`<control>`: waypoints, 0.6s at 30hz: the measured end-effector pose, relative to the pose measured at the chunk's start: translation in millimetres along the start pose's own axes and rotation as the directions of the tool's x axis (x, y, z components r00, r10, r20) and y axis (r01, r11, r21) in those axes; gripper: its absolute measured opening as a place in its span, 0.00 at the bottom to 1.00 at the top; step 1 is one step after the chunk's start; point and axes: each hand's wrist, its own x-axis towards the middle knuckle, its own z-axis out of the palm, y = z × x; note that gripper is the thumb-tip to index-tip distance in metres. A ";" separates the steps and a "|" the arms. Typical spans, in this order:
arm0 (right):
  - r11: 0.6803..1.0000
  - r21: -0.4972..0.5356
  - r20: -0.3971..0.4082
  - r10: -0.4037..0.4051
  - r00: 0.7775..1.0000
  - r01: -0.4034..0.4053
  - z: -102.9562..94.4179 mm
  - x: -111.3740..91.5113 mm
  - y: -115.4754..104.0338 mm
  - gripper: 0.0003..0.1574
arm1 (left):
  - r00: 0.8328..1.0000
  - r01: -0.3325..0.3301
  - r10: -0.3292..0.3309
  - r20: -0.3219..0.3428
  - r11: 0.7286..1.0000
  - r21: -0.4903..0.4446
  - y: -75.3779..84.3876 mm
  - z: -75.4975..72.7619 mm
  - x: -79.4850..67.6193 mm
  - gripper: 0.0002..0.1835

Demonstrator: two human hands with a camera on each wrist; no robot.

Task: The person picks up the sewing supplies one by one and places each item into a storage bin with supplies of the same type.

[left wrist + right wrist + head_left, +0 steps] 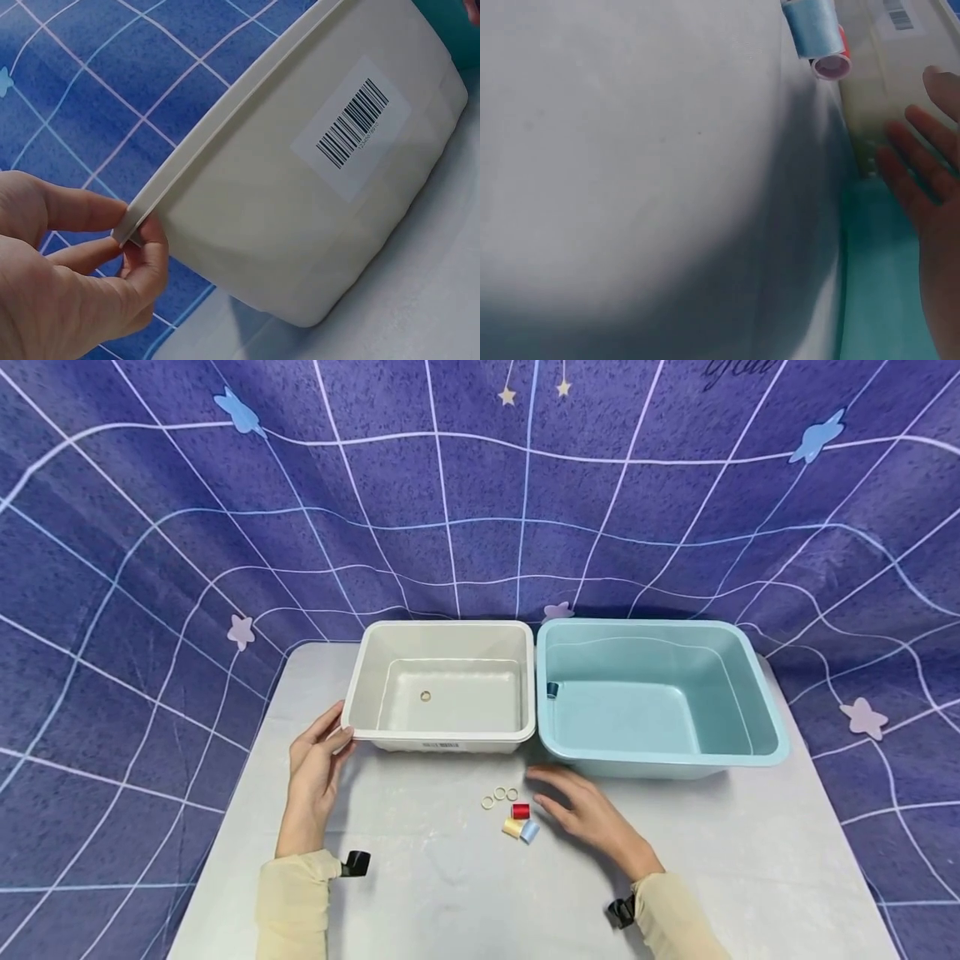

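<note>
Head view: on worktop [420, 885], blue spool [530, 832], yellow spool [512, 827], red spool [521, 811]; my right hand [588, 814] beside, fingers loosely spread. Three rings [506, 793] beyond. My left hand [315, 767] pinches white bin [442, 735] by its rim; one ring [425, 701] inside. Teal bin [667, 758] alongside, dark spool [552, 690] within.

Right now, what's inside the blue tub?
A dark spool lies inside the blue tub, by its left wall. The near rim covers the nearest strip of floor, so anything there is unseen.

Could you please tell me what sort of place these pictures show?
It looks like a staged tabletop work area, perhaps for filming: a blue-purple backdrop with stars hangs around the pale table, which holds a white tub and a light-blue tub.
</note>
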 end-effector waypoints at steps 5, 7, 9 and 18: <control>1.000 0.014 0.063 0.006 0.998 -0.007 6.5 3.4 4.1 0.26 | 1.000 0.003 -0.003 -0.004 1.000 -0.004 0.0 0.6 0.4 0.31; 1.000 0.022 0.088 0.003 0.996 -0.005 9.1 4.7 5.8 0.26 | 1.000 0.004 -0.004 -0.007 1.000 -0.010 -0.2 1.1 0.5 0.31; 1.000 0.030 0.104 -0.004 0.995 0.001 11.2 6.7 7.3 0.25 | 1.000 0.006 -0.006 -0.005 1.000 -0.013 -0.2 1.7 0.3 0.31; 0.999 0.013 0.135 -0.037 0.990 0.036 21.3 18.2 15.6 0.23 | 1.000 0.001 -0.001 -0.001 1.000 -0.006 -0.1 2.2 0.7 0.31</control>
